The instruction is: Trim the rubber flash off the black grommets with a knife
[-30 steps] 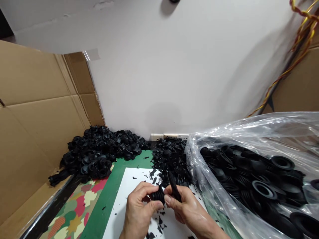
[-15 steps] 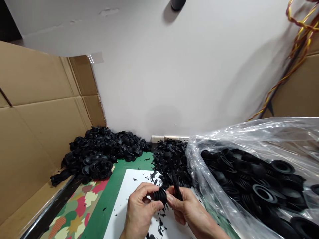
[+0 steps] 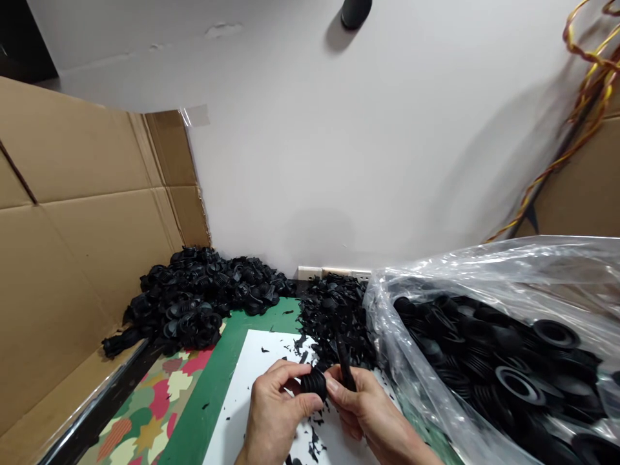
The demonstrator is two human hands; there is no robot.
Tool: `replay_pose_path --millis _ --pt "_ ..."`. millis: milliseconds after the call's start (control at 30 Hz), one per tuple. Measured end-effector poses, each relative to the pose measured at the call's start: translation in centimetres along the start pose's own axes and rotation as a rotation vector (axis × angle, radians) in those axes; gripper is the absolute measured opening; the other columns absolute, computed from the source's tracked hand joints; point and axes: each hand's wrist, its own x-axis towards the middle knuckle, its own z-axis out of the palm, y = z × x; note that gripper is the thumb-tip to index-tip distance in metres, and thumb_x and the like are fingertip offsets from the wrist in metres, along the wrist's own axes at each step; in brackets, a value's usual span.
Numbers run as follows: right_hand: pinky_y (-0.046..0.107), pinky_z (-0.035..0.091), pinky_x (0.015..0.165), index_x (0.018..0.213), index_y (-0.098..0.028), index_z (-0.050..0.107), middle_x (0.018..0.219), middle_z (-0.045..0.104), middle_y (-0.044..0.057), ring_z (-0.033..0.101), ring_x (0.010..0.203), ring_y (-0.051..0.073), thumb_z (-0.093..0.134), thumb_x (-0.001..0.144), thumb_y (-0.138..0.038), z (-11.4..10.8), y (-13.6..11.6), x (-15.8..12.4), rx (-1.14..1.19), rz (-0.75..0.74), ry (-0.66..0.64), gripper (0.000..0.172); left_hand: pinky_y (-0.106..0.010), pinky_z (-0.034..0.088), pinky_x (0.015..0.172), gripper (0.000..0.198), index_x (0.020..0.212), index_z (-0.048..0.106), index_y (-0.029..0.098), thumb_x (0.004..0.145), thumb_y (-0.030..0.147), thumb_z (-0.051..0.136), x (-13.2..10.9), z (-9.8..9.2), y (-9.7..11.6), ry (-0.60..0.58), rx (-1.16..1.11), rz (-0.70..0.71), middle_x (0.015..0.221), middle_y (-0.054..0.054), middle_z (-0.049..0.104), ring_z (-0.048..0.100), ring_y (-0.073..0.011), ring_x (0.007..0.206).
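My left hand (image 3: 276, 407) pinches a black ribbed rubber bellows (image 3: 314, 383) between thumb and fingers, low in the middle of the view. My right hand (image 3: 361, 403) is closed around a slim black pen-like tool (image 3: 344, 365) that stands nearly upright; its working tip cannot be made out. The right thumb and forefinger also meet at the right end of the bellows. Beneath both hands lies a white sheet (image 3: 242, 387) strewn with small black rubber scraps (image 3: 314, 445).
Black ribbed pieces are heaped (image 3: 188, 297) at the back left beside a cardboard wall (image 3: 92, 245). A pile of black trimmings (image 3: 336, 310) lies against the wall by the sockets (image 3: 310, 274). On the right, a clear plastic bag (image 3: 387, 303) holds many black rubber bellows (image 3: 520, 386).
The whole view has shifted slightly. Both hands stay together at the bellows, which looks turned a little, with its ribs showing more.
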Motion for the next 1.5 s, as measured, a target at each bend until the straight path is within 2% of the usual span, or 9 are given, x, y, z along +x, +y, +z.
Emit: replay_pose_path --millis 533,667,733,833,933,1133,1200,1333,1500 --pt "0.02 0.019 0.04 0.064 -0.019 0.05 0.048 0.029 -0.011 0.019 0.041 0.005 0.07 0.065 -0.053 0.4 0.2 -0.2 -0.022 0.018 0.021 0.039 -0.023 0.044 0.051 0.022 0.071 0.075 0.017 0.051 0.011 0.073 -0.4 -0.2 -0.5 0.048 0.025 -0.022 0.061 0.001 0.062 0.052 -0.0141 0.055" --pt "0.023 0.029 0.044 0.065 -0.017 0.059 0.054 0.046 -0.005 0.035 0.044 0.009 0.067 0.067 -0.05 -0.4 0.0 0.0 -0.218 -0.122 0.13 0.034 -0.023 0.041 0.051 0.016 0.069 0.074 0.017 0.054 0.012 0.073 -0.3 -0.6 -0.6 0.053 0.093 0.032 0.062 0.002 0.058 0.049 -0.0127 0.054" --pt "0.026 0.037 0.051 0.076 -0.015 0.066 0.067 0.059 0.002 0.045 0.053 0.013 0.068 0.067 -0.051 -1.0 -0.5 0.0 -0.256 -0.216 0.202 0.037 -0.023 0.04 0.051 0.014 0.068 0.075 0.017 0.055 0.013 0.073 -0.3 -0.7 -0.5 0.047 0.119 0.058 0.064 0.001 0.057 0.049 -0.013 0.055" --pt "0.031 0.043 0.065 0.09 -0.016 0.07 0.087 0.065 0.007 0.055 0.072 0.021 0.066 0.068 -0.056 -1.6 -1.5 -0.4 -0.203 -0.297 0.239 0.046 -0.023 0.038 0.051 0.014 0.07 0.075 0.018 0.057 0.013 0.072 -0.2 -0.9 -0.4 0.019 0.165 0.088 0.067 0.001 0.058 0.046 -0.0122 0.054" --pt "0.031 0.044 0.068 0.095 -0.018 0.07 0.086 0.066 0.006 0.056 0.075 0.021 0.065 0.07 -0.059 -1.6 -1.8 -0.7 -0.164 -0.354 0.242 0.049 -0.023 0.035 0.05 0.014 0.073 0.073 0.018 0.061 0.013 0.068 -0.2 -0.9 -0.6 -0.016 0.246 0.122 0.072 0.0 0.06 0.042 -0.0111 0.053" --pt "0.027 0.044 0.051 0.089 -0.016 0.067 0.05 0.057 -0.002 0.054 0.05 0.015 0.067 0.071 -0.055 -1.5 -0.4 -0.1 -0.061 -0.426 0.206 0.043 -0.023 0.034 0.051 0.012 0.074 0.068 0.018 0.068 0.012 0.06 -0.3 -0.9 -1.2 -0.051 0.39 0.183 0.072 0.0 0.058 0.042 -0.0124 0.054" --pt "0.028 0.047 0.052 0.085 -0.016 0.067 0.054 0.061 0.001 0.058 0.052 0.016 0.071 0.069 -0.051 -1.4 0.0 0.0 -0.042 -0.443 0.175 0.039 -0.024 0.034 0.052 0.01 0.072 0.067 0.018 0.069 0.013 0.059 -0.3 -0.8 -1.2 -0.058 0.402 0.188 0.071 0.0 0.057 0.044 -0.0131 0.055" --pt "0.031 0.053 0.059 0.079 -0.018 0.071 0.078 0.067 0.007 0.062 0.066 0.02 0.076 0.066 -0.045 -0.7 0.3 -0.3 -0.086 -0.544 0.188 0.03 -0.024 0.034 0.051 0.007 0.068 0.066 0.018 0.071 0.015 0.06 -0.3 -0.7 -0.9 -0.063 0.414 0.197 0.067 0.0 0.056 0.045 -0.0135 0.055" --pt "0.028 0.052 0.062 0.074 -0.022 0.072 0.075 0.066 0.005 0.062 0.071 0.02 0.073 0.071 -0.039 0.2 0.2 -0.8 -0.215 -0.743 0.193 0.017 -0.023 0.033 0.05 0.006 0.066 0.066 0.017 0.07 0.015 0.062 -0.5 -0.7 -0.7 -0.057 0.454 0.215 0.065 0.0 0.056 0.045 -0.0129 0.054"
